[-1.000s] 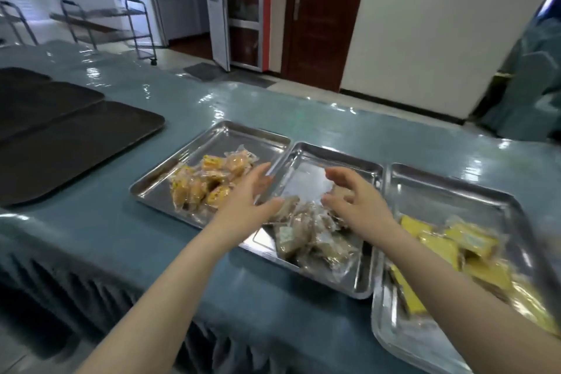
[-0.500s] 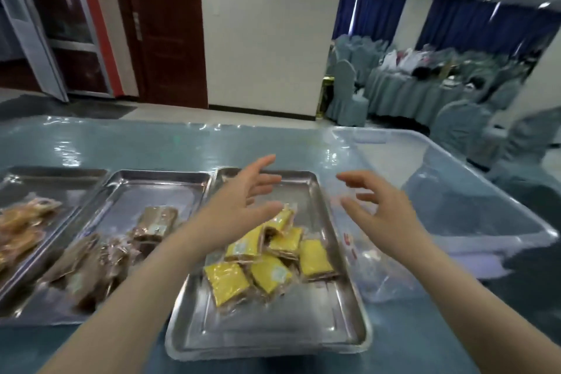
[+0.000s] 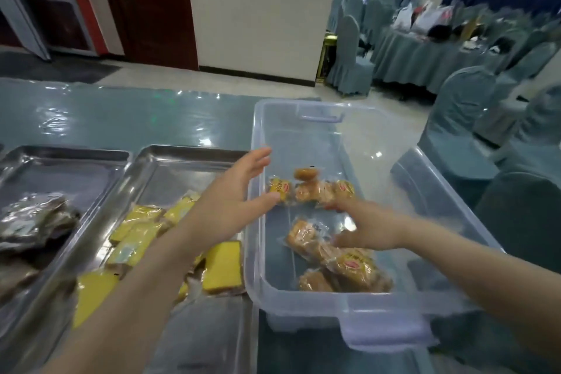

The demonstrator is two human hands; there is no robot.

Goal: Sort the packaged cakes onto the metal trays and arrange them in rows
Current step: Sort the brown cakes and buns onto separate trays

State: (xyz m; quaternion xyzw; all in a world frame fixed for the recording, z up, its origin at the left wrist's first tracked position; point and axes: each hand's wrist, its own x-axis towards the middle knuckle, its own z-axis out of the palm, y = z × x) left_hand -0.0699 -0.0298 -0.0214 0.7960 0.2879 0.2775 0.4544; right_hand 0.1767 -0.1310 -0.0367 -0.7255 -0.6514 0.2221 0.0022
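Note:
A clear plastic bin (image 3: 303, 307) stands on the table at the right and holds several orange-brown packaged cakes (image 3: 321, 190) in two loose clusters. My left hand (image 3: 230, 200) hovers over the bin's left rim with straight fingers, and its thumb touches the nearest pack. Inside the bin my right hand (image 3: 370, 225) is spread between the clusters, blurred, with its fingertips against the upper packs. To the left, a metal tray (image 3: 182, 150) carries yellow packaged cakes (image 3: 224, 267) in a heap. A second metal tray (image 3: 60, 152) further left holds brown packaged cakes (image 3: 33, 222).
The table wears a teal cloth (image 3: 121, 112) under glossy plastic. Covered banquet chairs (image 3: 455, 118) stand close on the right, behind the bin. A dressed table (image 3: 425, 51) and a white wall (image 3: 258, 9) lie further back.
The view has swung right, from the brown and yellow trays to the plastic bin. Both hands have moved from above the yellow cakes to the bin, the right one going inside it.

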